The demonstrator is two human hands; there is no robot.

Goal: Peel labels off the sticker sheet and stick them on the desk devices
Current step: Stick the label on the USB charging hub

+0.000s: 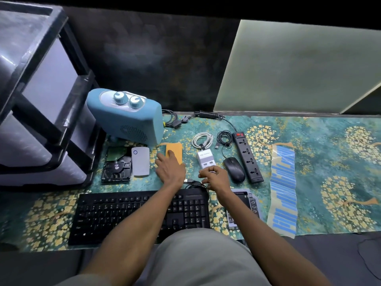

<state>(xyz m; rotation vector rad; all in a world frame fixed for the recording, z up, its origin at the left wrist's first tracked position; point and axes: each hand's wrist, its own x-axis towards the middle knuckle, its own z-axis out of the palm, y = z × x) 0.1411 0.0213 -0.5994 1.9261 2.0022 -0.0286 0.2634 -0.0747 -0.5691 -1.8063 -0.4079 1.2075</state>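
Observation:
The sticker sheet (283, 188) with blue labels lies at the right on the patterned mat, out of reach of both hands. My left hand (170, 168) rests flat with fingers apart on the near end of an orange case (175, 148). My right hand (215, 177) has its fingers curled at the near end of the white USB hub (205, 158); whether it pinches a label I cannot tell. Other devices lie around: a black mouse (234, 169), a black power strip (248, 156), a black keyboard (123, 215), a white drive (140, 161), a bare hard disk (116, 165).
A blue box with two knobs (127, 116) stands at the back left beside a black-framed drawer unit (41, 100). Coiled cables (203, 139) lie behind the hub. A drive caddy (245, 203) sits right of the keyboard. My knee fills the near foreground.

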